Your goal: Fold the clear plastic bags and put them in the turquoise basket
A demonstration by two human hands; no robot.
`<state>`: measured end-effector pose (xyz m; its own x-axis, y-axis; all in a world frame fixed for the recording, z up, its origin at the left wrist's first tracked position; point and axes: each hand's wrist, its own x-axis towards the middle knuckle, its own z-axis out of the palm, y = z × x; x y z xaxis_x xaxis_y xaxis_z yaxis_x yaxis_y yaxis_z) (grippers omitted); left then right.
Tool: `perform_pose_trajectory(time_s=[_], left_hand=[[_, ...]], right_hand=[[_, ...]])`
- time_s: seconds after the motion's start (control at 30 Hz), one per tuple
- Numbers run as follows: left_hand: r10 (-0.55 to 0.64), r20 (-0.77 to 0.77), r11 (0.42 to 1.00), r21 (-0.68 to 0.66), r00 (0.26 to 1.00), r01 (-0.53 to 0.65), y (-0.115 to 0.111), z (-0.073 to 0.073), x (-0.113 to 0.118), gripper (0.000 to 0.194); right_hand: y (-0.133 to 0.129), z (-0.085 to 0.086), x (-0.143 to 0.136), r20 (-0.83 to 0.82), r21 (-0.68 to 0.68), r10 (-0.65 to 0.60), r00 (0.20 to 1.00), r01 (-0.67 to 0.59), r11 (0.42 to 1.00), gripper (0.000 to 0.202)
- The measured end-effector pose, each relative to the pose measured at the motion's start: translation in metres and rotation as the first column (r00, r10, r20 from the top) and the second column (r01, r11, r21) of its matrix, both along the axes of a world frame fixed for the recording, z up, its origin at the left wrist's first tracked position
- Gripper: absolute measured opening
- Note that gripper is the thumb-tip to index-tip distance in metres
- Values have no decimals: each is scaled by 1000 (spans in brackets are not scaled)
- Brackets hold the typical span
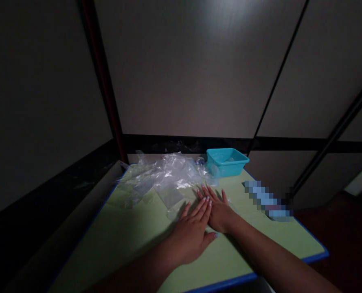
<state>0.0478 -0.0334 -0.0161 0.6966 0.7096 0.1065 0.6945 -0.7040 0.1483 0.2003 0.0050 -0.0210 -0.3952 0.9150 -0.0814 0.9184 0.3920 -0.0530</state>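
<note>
Both hands rest near the middle of a green table with a blue edge. My left hand [191, 234] has its fingers stretched out, their tips lying over the side of the other hand. My right hand [218, 211] lies palm down with fingers spread, on or beside a thin clear plastic piece [174, 212] that is partly hidden. Just beyond the hands is a heap of crumpled clear plastic bags [174, 171]. Neither hand grips anything that shows.
A turquoise basket [229, 167] with some clear plastic inside stands at the back right of the table [113, 244]. A blurred light-blue item [268, 201] lies along the right edge. Dark-trimmed panels [187, 73] rise behind the table.
</note>
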Motion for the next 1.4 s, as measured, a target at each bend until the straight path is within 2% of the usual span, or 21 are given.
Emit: perform_pose_trajectory(time_s=[0.4, 0.8, 0.93, 1.13, 1.23, 1.4], left_hand=[[116, -58, 984, -129, 992, -123, -2, -3, -7, 78], [258, -54, 948, -178, 965, -263, -7, 0, -21, 62], [275, -48, 949, -148, 960, -279, -5, -4, -25, 61], [223, 81, 972, 59, 971, -228, 1, 2, -16, 62], [202, 80, 978, 42, 976, -206, 5, 2, -10, 59], [185, 5, 983, -10, 983, -185, 10, -13, -13, 54]], right_hand=[[-3, 0, -2, -72, 16, -12, 997, 13, 1000, 56], [-2, -4, 0, -103, 38, 1, 995, 3, 999, 55], [-2, -5, 0, -103, 45, 2, 995, 3, 999, 54], [-2, -4, 0, -94, 18, 3, 996, -1, 1000, 54], [-2, -2, -1, -86, 3, 6, 996, -5, 1000, 55], [-2, -1, -2, -116, 14, -8, 993, 10, 1000, 54]])
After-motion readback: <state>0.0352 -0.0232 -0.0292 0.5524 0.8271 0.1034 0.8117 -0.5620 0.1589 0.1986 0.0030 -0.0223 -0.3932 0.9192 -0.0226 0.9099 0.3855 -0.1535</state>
